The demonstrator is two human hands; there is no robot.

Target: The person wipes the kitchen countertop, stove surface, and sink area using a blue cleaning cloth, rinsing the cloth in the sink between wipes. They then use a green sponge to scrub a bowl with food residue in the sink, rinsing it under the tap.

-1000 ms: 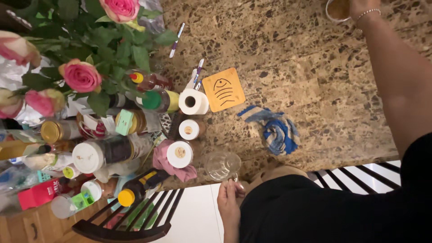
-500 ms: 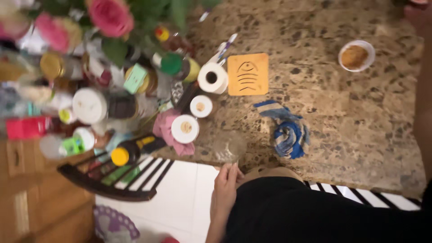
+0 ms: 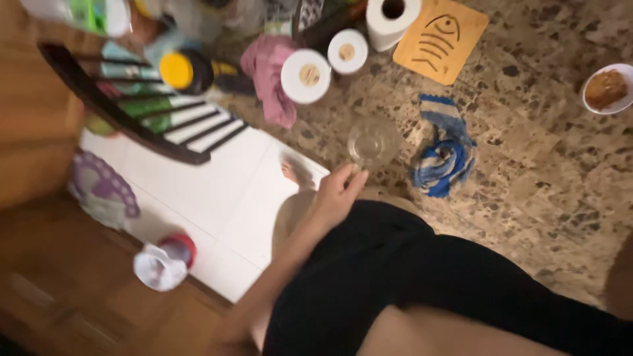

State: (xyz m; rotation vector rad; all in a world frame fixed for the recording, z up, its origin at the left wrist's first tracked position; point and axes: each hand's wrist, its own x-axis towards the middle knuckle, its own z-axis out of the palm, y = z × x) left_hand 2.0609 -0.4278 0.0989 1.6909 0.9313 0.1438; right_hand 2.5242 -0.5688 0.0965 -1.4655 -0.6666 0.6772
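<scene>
My left hand (image 3: 336, 194) reaches up from my side to the near edge of the speckled stone counter (image 3: 527, 171). Its fingertips lie just below a clear drinking glass (image 3: 372, 142), touching it or nearly so; blur hides which. The hand grips nothing, with the thumb apart from the fingers. A crumpled blue and white cloth (image 3: 445, 155) lies right of the glass. A small white bowl (image 3: 606, 89) with something brown in it stands at the far right. My right hand is out of view.
At the counter's back stand an orange board with a fish drawing (image 3: 438, 39), a paper roll (image 3: 392, 16), two white-lidded jars (image 3: 305, 76), a pink cloth (image 3: 267, 79) and a yellow-capped bottle (image 3: 178, 70). Below are a dark chair back (image 3: 132, 118), a white floor (image 3: 217, 191) and a red-capped bottle (image 3: 165, 264).
The view has swung down and left, showing more floor and chair. My right arm, earlier stretched over the counter by the bowl, has left the view. My left hand stays by the glass.
</scene>
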